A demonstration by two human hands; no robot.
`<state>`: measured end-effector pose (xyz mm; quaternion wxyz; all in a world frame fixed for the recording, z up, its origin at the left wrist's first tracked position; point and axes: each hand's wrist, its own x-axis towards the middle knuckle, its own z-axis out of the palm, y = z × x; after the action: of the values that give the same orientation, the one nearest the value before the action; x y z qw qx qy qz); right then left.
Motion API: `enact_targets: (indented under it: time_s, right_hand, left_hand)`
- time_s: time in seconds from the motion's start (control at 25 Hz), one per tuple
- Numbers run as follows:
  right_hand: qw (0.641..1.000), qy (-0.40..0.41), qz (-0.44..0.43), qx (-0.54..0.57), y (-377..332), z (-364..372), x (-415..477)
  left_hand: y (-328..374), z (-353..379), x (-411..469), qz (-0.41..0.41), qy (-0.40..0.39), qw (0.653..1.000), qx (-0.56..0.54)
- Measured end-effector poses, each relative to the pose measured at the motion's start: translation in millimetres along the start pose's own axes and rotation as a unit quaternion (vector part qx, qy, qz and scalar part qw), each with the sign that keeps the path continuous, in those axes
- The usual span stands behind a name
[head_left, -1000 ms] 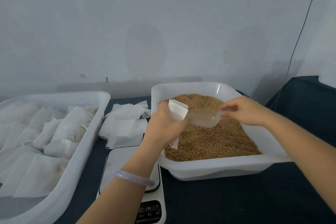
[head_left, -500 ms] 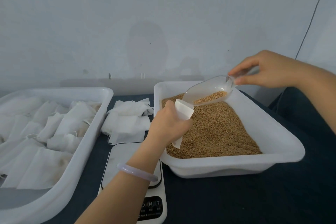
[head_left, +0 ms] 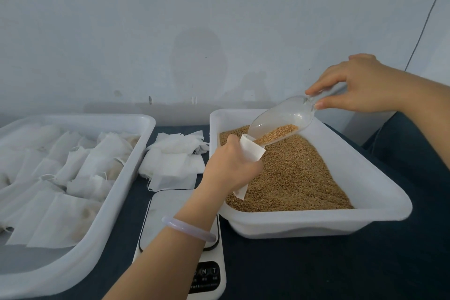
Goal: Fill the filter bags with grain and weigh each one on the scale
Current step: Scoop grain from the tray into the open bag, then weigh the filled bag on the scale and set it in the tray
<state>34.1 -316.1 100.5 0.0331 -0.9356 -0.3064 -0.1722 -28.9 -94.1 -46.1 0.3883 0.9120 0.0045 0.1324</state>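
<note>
My left hand point(head_left: 229, 165) has its fingers clamped round the filter bag point(head_left: 253, 153), held above the tray point(head_left: 379, 204) of grain point(head_left: 292, 178), its mouth at the lip of the scoop point(head_left: 280, 117). My right hand point(head_left: 360, 85) pinches the scoop's handle, fingers together on it, bowl tilted down. The mouth is narrow. If I tip too steeply, I judge grain will spill past it; if I squeeze harder, it may fold shut. Most spill should land in the tray, not on the scale point(head_left: 170, 207) beside it.

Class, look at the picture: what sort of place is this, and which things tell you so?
Probably a small hand-packing workbench: a tray of grain, a digital scale and a tray of filter bags.
</note>
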Motion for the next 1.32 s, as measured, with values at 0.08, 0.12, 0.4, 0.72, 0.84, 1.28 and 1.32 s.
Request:
enact_targets:
  time_s: [0.08,0.12,0.4,0.72,0.84,1.28,1.32]
  right_hand:
    - [1.0,-0.001,-0.006,0.006,-1,0,0]
    - [1.0,-0.002,-0.008,0.013,-2,0,-1]
    - [1.0,0.006,0.011,0.027,-2,6,-7]
    - [0.98,-0.056,0.077,0.173,5,24,-16]
    - [0.959,-0.059,0.12,0.249,16,42,-23]
    - [0.955,-0.215,0.153,0.136,-15,138,-41]
    - [0.963,-0.159,0.129,0.175,-24,131,-36]
  left_hand:
    - [-1,0,0,-0.001,0.002,1.0,-0.001]
    - [-1,0,0,-0.002,0.002,1.0,-0.002]
    - [-1,0,0,-0.005,-0.001,1.0,-0.008]
    - [-2,0,0,-0.015,0.001,1.0,-0.026]
    - [-3,-1,-1,-0.015,0.005,0.998,-0.055]
    - [-19,-51,-3,0.02,-0.077,0.889,-0.45]
    - [-20,-62,-4,0.027,-0.099,0.886,-0.451]
